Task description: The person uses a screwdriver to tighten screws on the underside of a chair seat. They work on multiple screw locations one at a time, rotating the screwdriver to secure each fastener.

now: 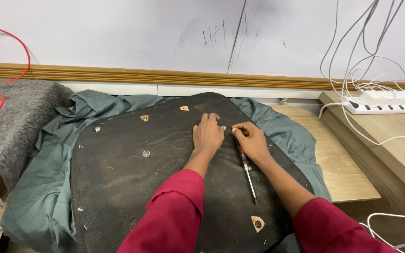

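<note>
Left hand [208, 133] lies palm down on the black fabric panel [132, 178], fingers extended and close together, pointing away from the person toward the wall; fingertips rest near the panel's far edge; it grasps nothing, only presses flat. Forearm runs back toward the camera in a rolled red sleeve [172, 220].

Right hand [251, 140] sits just beside the left, knuckles up, fingers curled inward; thumb and forefinger are drawn together at the tip near the left hand's fingers; whether they pinch a small item cannot be told. The hand rests over the handle end of a screwdriver [247, 171]; the upper handle is hidden beneath the palm, so contact is likely but a closed grasp is not shown.

Screwdriver lies flat on the panel; long axis runs nearly front to back, slightly slanted; handle end far from the person, under the right hand; tip points toward the person and a little to the right. Handle shows red and black; shaft is thin, bare metal.

Panel is dark, dusty, rounded at the corners, with staples along its edge and several small tan patches with metal fittings; it rests on a grey-green cloth [43, 187] spread over a wooden bench [341, 173].
</note>
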